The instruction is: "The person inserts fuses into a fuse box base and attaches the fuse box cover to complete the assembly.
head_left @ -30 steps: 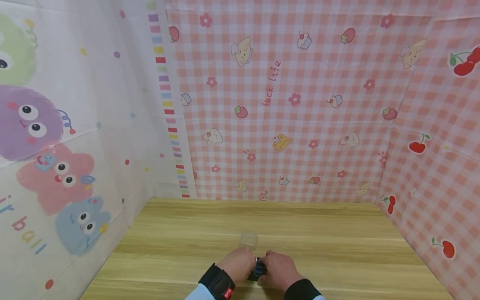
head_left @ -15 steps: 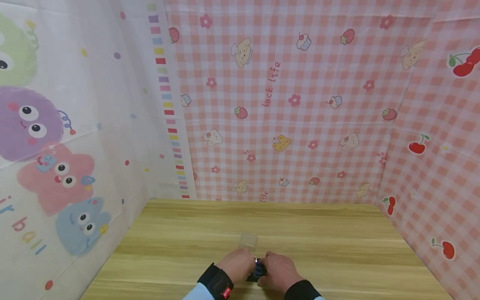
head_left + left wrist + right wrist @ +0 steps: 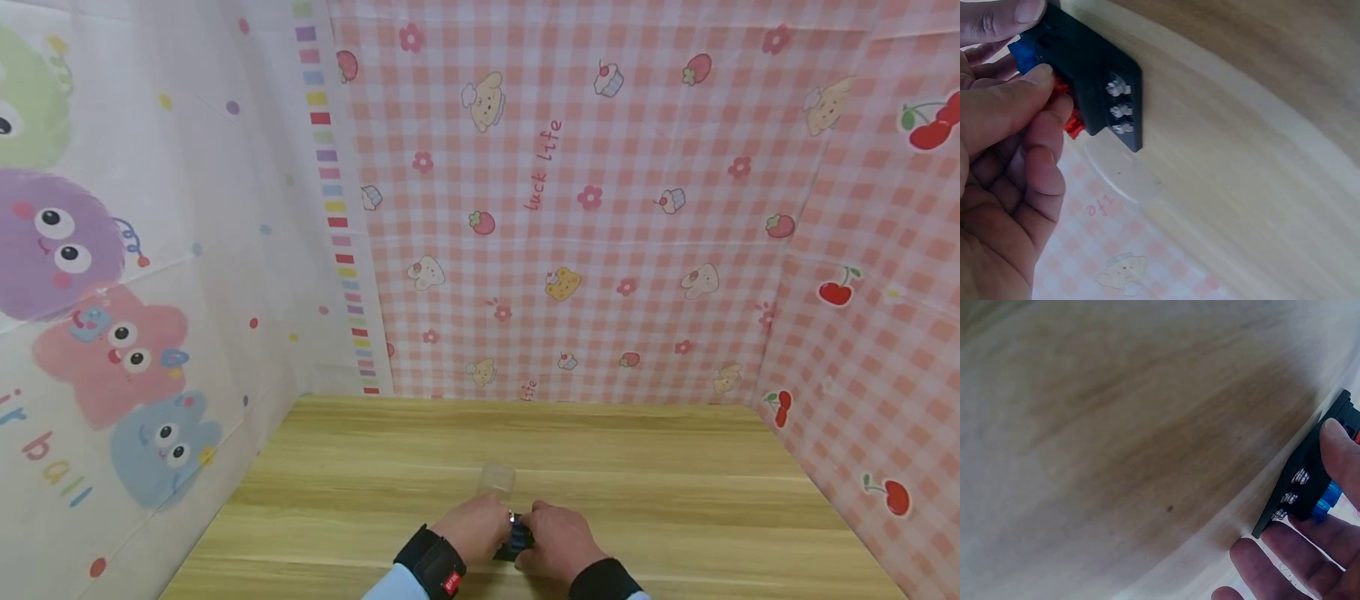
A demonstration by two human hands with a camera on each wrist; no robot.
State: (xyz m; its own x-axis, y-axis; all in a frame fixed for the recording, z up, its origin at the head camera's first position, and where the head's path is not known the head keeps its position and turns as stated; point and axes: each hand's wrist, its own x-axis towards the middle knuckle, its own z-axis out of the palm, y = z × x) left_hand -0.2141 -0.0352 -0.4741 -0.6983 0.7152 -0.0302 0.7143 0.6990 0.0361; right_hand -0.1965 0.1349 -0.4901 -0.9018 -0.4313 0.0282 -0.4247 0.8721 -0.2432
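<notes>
A black fuse block (image 3: 514, 546) with blue and red blade fuses lies between the two hands in the head view. Its metal screw terminals (image 3: 1120, 109) show along one edge in the left wrist view. With thumb and index finger, my left hand (image 3: 474, 529) pinches a red blade fuse (image 3: 1074, 124) seated in the block. My right hand (image 3: 558, 542) holds the block's other end, its thumb pressed on the black body beside the blue fuses (image 3: 1327, 501). Beyond the left hand stands a clear plastic cover (image 3: 497, 481).
Both hands work over a wood-grain table (image 3: 645, 467). A pink checked cloth (image 3: 585, 250) rises behind it, and a white patterned cloth (image 3: 247, 250) hangs on the left. Cherry-printed cloth (image 3: 885, 375) borders the right side.
</notes>
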